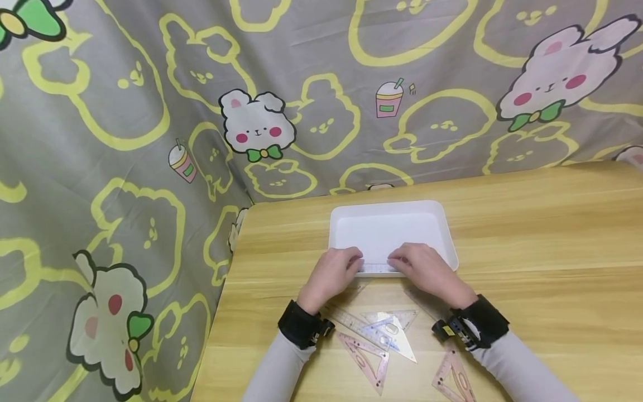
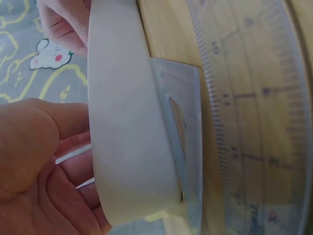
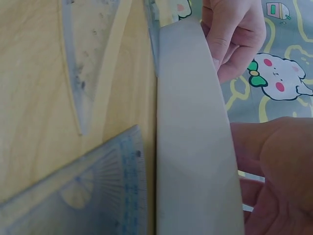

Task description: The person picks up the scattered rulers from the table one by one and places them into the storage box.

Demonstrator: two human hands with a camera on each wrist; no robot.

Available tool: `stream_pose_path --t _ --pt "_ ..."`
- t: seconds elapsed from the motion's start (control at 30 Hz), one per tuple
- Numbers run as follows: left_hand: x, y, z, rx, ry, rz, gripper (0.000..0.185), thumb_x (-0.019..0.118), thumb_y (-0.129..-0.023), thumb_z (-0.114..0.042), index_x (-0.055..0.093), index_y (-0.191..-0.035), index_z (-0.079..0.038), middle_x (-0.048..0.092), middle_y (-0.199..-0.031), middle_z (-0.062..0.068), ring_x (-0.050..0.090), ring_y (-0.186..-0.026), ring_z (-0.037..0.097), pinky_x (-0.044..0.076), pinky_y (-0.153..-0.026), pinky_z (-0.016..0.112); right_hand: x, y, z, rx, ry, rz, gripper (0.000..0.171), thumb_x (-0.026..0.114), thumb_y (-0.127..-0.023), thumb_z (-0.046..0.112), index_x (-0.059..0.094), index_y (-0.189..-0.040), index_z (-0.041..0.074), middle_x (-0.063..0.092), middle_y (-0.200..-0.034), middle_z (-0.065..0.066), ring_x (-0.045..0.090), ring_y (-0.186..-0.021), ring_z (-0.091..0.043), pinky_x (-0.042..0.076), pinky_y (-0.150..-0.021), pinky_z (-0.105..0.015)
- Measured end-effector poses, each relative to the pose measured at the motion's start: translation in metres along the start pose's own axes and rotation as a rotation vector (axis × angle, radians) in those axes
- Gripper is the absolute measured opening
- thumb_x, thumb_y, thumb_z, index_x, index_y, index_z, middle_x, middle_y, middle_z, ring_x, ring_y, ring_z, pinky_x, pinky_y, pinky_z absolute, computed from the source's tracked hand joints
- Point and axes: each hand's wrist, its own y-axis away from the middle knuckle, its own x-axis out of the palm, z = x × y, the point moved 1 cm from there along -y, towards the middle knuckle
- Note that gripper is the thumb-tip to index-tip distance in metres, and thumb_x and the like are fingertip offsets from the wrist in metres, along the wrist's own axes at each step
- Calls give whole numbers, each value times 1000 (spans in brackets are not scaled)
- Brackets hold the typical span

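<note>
A shallow white tray (image 1: 392,207) lies on the wooden table (image 1: 527,223). Both hands are at its near rim. My left hand (image 1: 354,262) and right hand (image 1: 398,260) each pinch one end of a clear straight ruler (image 1: 377,268), which lies along that rim. In the left wrist view the tray wall (image 2: 127,122) fills the middle, my left hand (image 2: 44,166) curls inside it and a clear set square (image 2: 188,147) lies against its base. The right wrist view shows the same wall (image 3: 195,147) with my right hand (image 3: 274,171) beyond it.
Several clear and pink rulers and set squares lie on the table between my wrists, among them a pink set square (image 1: 364,354) and a bluish protractor ruler (image 1: 384,335). The table's left edge (image 1: 221,296) borders a grey cartoon-print curtain (image 1: 150,111).
</note>
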Motion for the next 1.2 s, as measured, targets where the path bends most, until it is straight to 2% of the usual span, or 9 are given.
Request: stream_pose_path --t 0.07,0.23,0.33,0.57,0.7,0.8,0.93,1.1,1.2 --pt "-2 1 -1 -3 -10 -12 21 62 -107 -23 76 -117 -12 76 -98 0 65 -80 9 53 -77 24 -2 0 2 -4 5 -2 18 69 -100 14 77 -110 1 76 -95 -9 72 -89 -28 58 -83 -50" --pt "-16 5 -5 -1 -19 -93 22 66 -104 -24 74 -118 -9 77 -112 5 73 -101 18 59 -87 34 -12 2 8 -30 12 -21 29 69 -101 19 72 -122 -1 75 -110 -17 72 -98 -33 58 -86 -53" --pt "-25 10 -10 25 -5 -119 24 70 -103 -26 74 -118 -8 77 -110 5 72 -101 20 58 -87 35 -20 5 16 -54 15 -26 31 71 -100 19 71 -125 -1 75 -114 -17 72 -100 -33 57 -87 -53" --pt "-46 24 -22 114 11 -94 31 75 -99 -31 73 -121 -10 73 -114 4 70 -104 19 57 -89 34 -32 13 48 -110 -24 -11 27 75 -97 15 74 -118 -1 76 -115 -16 73 -96 -30 60 -84 -49" --pt "-61 31 -17 102 40 -80 30 77 -97 -28 72 -121 -10 71 -117 4 69 -107 21 57 -92 36 -30 15 62 -159 -28 0 25 76 -96 15 75 -116 0 77 -110 -14 75 -93 -28 61 -82 -46" --pt "-67 38 -7 57 48 -57 29 80 -95 -25 71 -117 -9 71 -116 5 68 -107 23 56 -93 39 -22 15 68 -182 -27 31 27 77 -95 15 74 -117 0 77 -110 -14 75 -95 -29 61 -83 -46" --pt "-71 45 6 -29 58 29 29 84 -91 -23 71 -109 -6 72 -113 9 69 -106 28 56 -92 43 -8 17 72 -195 -31 91 29 76 -95 16 74 -119 0 77 -114 -14 74 -103 -30 60 -90 -48" --pt "-73 51 13 -142 7 237 37 88 -86 -29 75 -110 -4 75 -113 10 69 -105 28 55 -93 45 9 21 77 -233 -39 147 30 76 -95 16 73 -121 2 76 -115 -13 73 -104 -30 59 -91 -48" --pt "-69 53 11 -158 -22 347 40 90 -83 -29 75 -112 -7 74 -112 7 67 -100 22 54 -91 40 21 25 81 -275 -6 161 31 81 -91 18 74 -116 2 75 -109 -11 72 -96 -26 60 -86 -44"
